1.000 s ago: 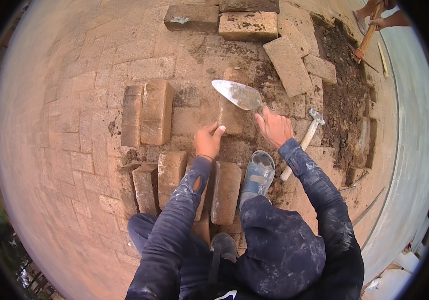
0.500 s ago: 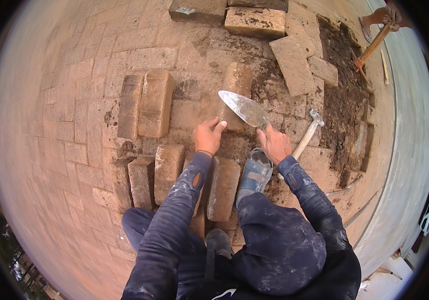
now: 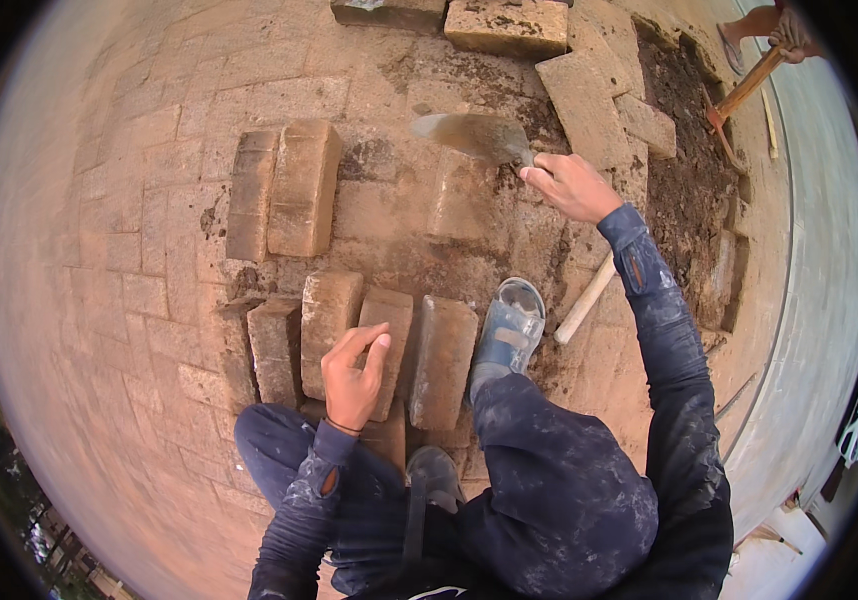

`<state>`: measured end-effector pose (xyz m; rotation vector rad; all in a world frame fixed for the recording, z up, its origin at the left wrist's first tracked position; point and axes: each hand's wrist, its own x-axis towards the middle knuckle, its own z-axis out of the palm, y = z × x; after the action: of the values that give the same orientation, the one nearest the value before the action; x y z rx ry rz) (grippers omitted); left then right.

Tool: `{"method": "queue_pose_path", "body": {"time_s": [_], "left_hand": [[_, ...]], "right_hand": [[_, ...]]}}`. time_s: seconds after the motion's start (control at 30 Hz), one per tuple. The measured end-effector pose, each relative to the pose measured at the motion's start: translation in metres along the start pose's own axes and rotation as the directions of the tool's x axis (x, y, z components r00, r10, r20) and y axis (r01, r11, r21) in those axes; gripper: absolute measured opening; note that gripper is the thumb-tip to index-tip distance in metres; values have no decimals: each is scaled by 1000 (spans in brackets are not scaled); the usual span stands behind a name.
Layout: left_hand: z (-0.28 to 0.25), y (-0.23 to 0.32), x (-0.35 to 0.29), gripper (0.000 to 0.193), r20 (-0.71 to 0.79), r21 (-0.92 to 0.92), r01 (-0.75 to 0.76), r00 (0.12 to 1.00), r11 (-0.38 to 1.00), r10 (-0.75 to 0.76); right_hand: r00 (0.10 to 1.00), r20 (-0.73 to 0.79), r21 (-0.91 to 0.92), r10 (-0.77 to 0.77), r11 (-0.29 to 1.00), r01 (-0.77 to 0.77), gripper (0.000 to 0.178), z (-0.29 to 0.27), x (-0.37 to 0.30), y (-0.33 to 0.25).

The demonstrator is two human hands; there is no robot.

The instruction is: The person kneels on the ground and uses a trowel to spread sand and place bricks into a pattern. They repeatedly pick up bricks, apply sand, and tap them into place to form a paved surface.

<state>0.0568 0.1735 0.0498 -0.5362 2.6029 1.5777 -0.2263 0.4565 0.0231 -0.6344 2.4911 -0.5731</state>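
Note:
My right hand grips a pointed trowel by its handle. Slightly blurred, the blade points left across the far end of a dusty paving brick. My left hand, fingers apart and holding nothing, is over a row of bricks in front of my knees. Closest to its fingertips is a tilted brick, with a paler brick on its left and another brick on its right. Whether the left hand touches any brick, I cannot tell.
Two bricks stand side by side at left. A hammer lies beneath my right forearm, its head hidden. Loose slabs border a dug-out dirt trench. At far right another person's hand holds a wooden-handled pick.
My left hand has drawn back from the dusty brick toward me and left, over the row. My right hand has carried the trowel farther forward.

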Motion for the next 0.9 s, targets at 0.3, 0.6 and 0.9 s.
{"method": "queue_pose_path", "body": {"time_s": [0.3,0.6,0.9], "left_hand": [[-50,-12,-73,14,-83,115,84,994,990,-74],[-44,-14,-70,14,-64,95,47,997,994,-41],[-24,-12,-63,13,22,58,33,999,998,-34]], "right_hand": [[996,76,-379,-41,923,67,49,10,-27,-29],[995,77,-289,62,957,-37,49,24,-36,-12],[984,-144,-242,103,961,-135,48,14,-18,16]]}}
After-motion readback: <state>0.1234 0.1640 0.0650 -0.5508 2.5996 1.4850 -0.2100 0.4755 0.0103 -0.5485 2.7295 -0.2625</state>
